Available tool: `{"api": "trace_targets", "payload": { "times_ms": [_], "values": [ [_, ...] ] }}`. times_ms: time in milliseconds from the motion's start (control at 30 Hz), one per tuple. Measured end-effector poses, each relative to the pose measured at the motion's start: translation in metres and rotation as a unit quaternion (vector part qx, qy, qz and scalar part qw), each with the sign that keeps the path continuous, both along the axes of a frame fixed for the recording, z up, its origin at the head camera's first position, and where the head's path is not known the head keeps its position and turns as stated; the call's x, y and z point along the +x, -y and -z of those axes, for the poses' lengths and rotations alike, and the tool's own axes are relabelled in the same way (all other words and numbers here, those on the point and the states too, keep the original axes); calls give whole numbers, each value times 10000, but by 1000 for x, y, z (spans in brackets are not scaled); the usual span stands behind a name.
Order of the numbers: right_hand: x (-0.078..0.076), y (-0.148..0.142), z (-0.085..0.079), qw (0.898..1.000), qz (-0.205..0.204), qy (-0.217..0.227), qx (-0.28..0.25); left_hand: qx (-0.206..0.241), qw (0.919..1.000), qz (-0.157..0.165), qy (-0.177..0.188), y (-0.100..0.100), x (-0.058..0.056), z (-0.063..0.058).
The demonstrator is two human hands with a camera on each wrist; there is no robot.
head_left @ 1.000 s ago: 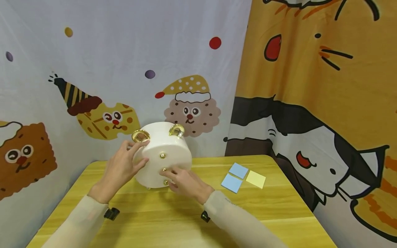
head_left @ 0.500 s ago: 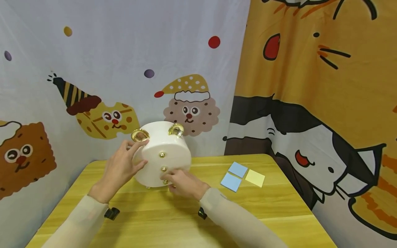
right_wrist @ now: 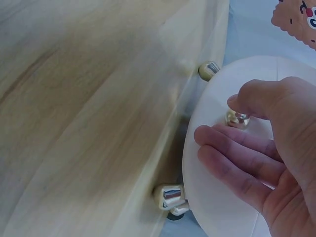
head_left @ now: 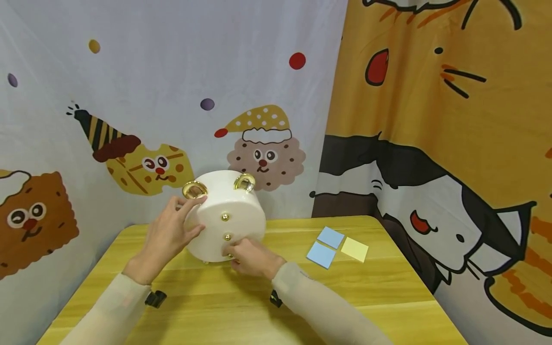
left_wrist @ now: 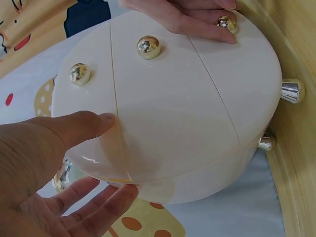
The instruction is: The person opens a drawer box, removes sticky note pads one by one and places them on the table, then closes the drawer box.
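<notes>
Clasping upright, camera-facing white box [head_left: 247, 221] in left hand [head_left: 166, 235]; pinching lowest knob [right_wrist: 237, 119] in right hand [head_left: 253, 258], near blue notes [head_left: 321, 255].

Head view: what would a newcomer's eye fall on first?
Probably the glossy white drum-shaped box with round gold knobs, on the yellow wooden table, slightly left of centre. Next, the orange cartoon-cat fabric at upper right, then two blue squares and one yellow square right of the box.
</notes>
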State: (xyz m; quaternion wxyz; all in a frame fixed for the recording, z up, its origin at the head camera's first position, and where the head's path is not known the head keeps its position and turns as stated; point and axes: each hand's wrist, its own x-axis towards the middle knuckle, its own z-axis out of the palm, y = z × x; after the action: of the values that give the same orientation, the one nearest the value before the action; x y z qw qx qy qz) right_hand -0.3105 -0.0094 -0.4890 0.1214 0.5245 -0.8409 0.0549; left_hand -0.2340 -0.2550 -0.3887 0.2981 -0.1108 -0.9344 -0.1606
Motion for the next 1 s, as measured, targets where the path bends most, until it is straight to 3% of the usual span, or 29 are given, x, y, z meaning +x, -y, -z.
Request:
{"api": "trace_targets", "payload": {
  "times_ms": [1000],
  "values": [
    [1,7,-3,9996,66,245,-92,41,10000,13,-20,1,-2,1]
  ]
}}
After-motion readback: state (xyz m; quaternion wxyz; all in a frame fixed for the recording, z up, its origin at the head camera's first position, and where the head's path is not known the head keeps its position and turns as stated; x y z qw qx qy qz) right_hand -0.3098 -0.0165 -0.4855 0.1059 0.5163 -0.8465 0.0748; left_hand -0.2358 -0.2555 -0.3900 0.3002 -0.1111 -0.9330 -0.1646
